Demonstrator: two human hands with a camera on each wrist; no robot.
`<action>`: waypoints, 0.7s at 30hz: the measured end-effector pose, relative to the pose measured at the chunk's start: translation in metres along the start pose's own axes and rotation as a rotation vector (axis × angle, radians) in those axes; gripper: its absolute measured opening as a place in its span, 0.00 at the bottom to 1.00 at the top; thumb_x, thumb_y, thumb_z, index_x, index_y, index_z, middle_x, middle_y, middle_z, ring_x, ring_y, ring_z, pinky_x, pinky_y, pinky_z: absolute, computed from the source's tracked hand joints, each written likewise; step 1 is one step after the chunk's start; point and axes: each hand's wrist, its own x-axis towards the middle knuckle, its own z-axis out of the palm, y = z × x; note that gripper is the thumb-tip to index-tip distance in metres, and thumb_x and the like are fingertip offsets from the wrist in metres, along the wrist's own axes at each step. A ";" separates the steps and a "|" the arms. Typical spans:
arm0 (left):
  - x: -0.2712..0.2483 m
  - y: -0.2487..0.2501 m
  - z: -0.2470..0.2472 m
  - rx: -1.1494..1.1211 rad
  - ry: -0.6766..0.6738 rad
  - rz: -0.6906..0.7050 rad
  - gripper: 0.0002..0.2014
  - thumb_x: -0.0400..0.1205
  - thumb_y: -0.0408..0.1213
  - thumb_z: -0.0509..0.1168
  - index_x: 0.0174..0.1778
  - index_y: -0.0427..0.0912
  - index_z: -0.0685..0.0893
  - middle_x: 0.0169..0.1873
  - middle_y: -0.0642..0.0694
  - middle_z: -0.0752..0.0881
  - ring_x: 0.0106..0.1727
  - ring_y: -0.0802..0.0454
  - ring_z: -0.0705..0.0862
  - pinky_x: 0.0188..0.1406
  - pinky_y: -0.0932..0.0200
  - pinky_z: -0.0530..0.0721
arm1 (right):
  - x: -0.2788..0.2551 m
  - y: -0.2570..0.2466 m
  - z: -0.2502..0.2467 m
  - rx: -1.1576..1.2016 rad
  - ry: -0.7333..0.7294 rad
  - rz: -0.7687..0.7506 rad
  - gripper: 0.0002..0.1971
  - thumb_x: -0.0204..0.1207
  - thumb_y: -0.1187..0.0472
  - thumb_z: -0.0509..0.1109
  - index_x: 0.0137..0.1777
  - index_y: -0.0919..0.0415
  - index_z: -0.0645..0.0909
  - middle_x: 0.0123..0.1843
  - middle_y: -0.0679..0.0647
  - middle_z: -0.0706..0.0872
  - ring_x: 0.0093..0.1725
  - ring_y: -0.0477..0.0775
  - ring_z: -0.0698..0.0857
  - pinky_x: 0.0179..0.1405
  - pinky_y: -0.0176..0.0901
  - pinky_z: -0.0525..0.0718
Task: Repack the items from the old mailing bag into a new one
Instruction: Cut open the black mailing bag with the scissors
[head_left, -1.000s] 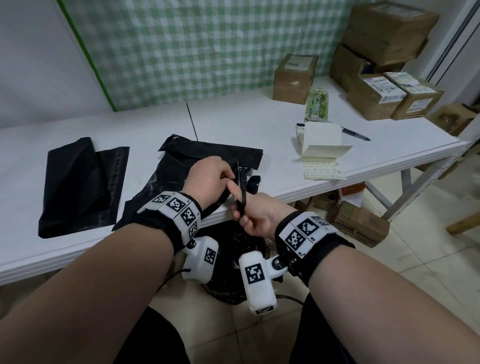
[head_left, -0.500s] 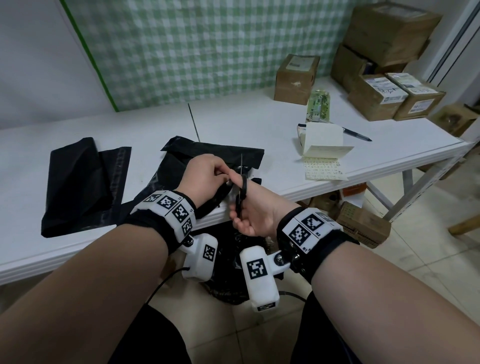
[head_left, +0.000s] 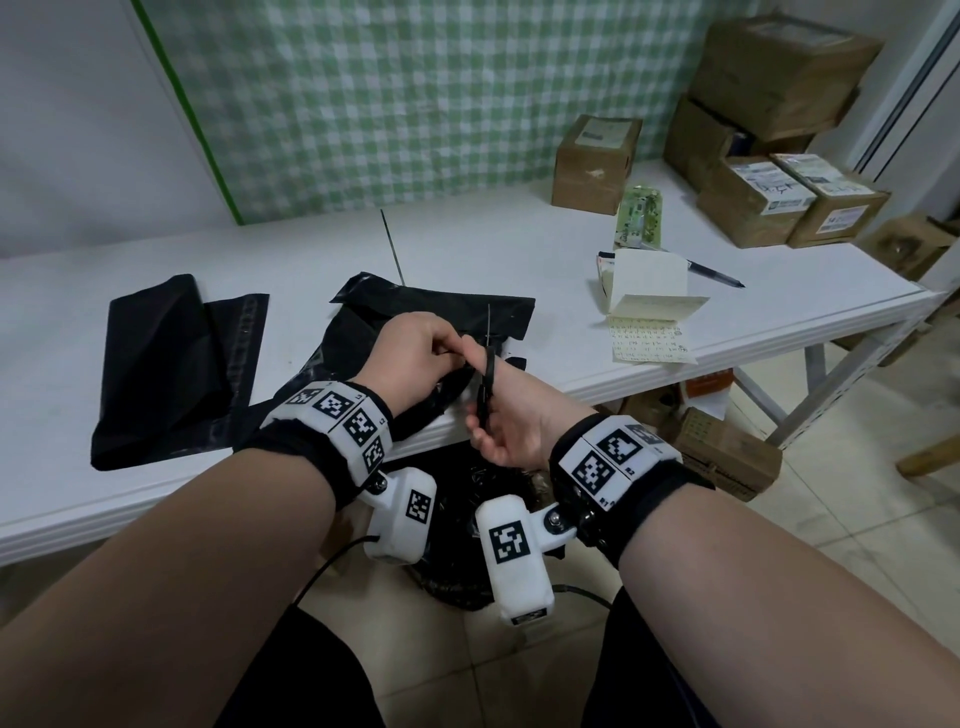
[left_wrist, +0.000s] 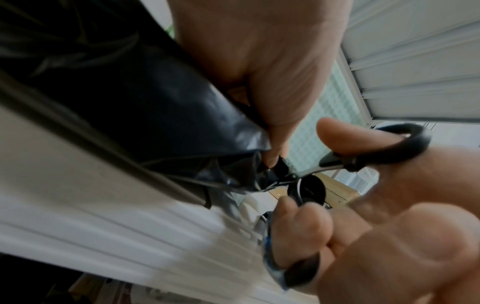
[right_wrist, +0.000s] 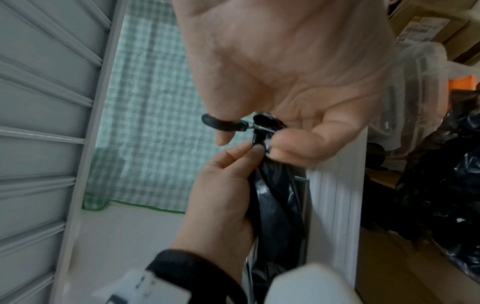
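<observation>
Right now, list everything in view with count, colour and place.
old bag: 1, black, table's near edge, left hand pinching it
new bag: 1, black, folded, table left
scissors: 1, black handles, at old bag's edge
boxes: about six, brown, table right rear
notepad: 1, cream, table right
pen: 1, dark, behind notepad
packet: 1, green
table: 1, white
left hand: grips old bag
right hand: grips scissors

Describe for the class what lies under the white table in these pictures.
Under the white table sit crumpled black plastic bags and cardboard boxes on the tiled floor. The tabletop and both arms cover the rest, so anything farther back cannot be seen.
</observation>
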 end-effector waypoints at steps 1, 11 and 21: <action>0.000 0.001 0.000 0.008 0.000 -0.002 0.03 0.72 0.27 0.71 0.38 0.35 0.89 0.35 0.49 0.80 0.39 0.52 0.79 0.41 0.61 0.76 | 0.001 0.001 0.002 0.005 0.019 -0.010 0.29 0.67 0.26 0.62 0.33 0.54 0.69 0.26 0.49 0.71 0.15 0.43 0.70 0.14 0.25 0.69; 0.003 -0.001 -0.002 -0.021 0.033 -0.041 0.04 0.73 0.28 0.70 0.41 0.37 0.90 0.33 0.51 0.81 0.32 0.59 0.76 0.35 0.72 0.71 | 0.006 0.006 0.004 -0.005 0.115 -0.036 0.25 0.70 0.32 0.66 0.37 0.55 0.72 0.25 0.50 0.73 0.12 0.40 0.68 0.13 0.24 0.67; 0.000 0.001 0.001 -0.020 0.005 -0.052 0.02 0.74 0.28 0.70 0.38 0.37 0.88 0.35 0.49 0.81 0.30 0.56 0.76 0.34 0.66 0.72 | -0.002 -0.001 0.004 0.094 0.043 0.055 0.29 0.63 0.27 0.69 0.36 0.54 0.69 0.27 0.48 0.69 0.23 0.44 0.69 0.15 0.27 0.74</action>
